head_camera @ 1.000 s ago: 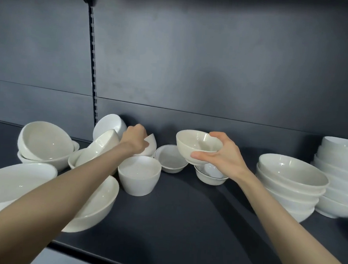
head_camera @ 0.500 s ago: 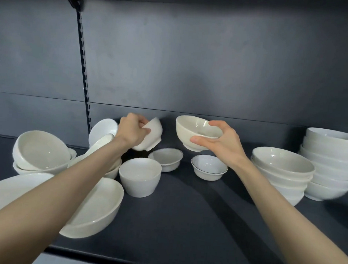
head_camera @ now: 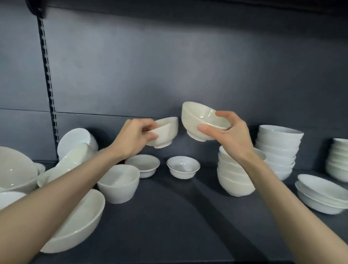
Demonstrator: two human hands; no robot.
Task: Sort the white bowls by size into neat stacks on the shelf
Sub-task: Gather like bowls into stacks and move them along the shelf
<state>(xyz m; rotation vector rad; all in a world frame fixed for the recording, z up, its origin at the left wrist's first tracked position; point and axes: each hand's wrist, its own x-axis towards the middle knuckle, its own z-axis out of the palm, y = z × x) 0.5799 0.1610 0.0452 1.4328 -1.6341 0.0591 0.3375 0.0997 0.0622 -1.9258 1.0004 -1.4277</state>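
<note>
My left hand [head_camera: 135,136] grips a small white footed bowl [head_camera: 167,131], tilted, in the air above the dark shelf [head_camera: 184,220]. Just right of it my right hand [head_camera: 233,136] holds a cream footed bowl [head_camera: 198,121] by its rim, slightly higher; the two bowls are nearly touching. Below them stand a deep white cup-bowl [head_camera: 119,183] and two little dishes [head_camera: 143,164] [head_camera: 183,168]. To the right are a stack of mid-size bowls [head_camera: 234,180], a taller stack [head_camera: 278,150] behind it, another stack [head_camera: 344,160] and shallow bowls [head_camera: 324,195].
At the left lies a loose jumble: a big bowl [head_camera: 8,168], tipped bowls [head_camera: 77,140] against the back panel, and a wide bowl [head_camera: 80,222] under my left forearm near the shelf's front edge. A slotted upright [head_camera: 48,77] runs up the back wall.
Both hands have risen from the shelf with their bowls and drawn closer together. The view has shifted right, bringing more stacks at the right into sight.
</note>
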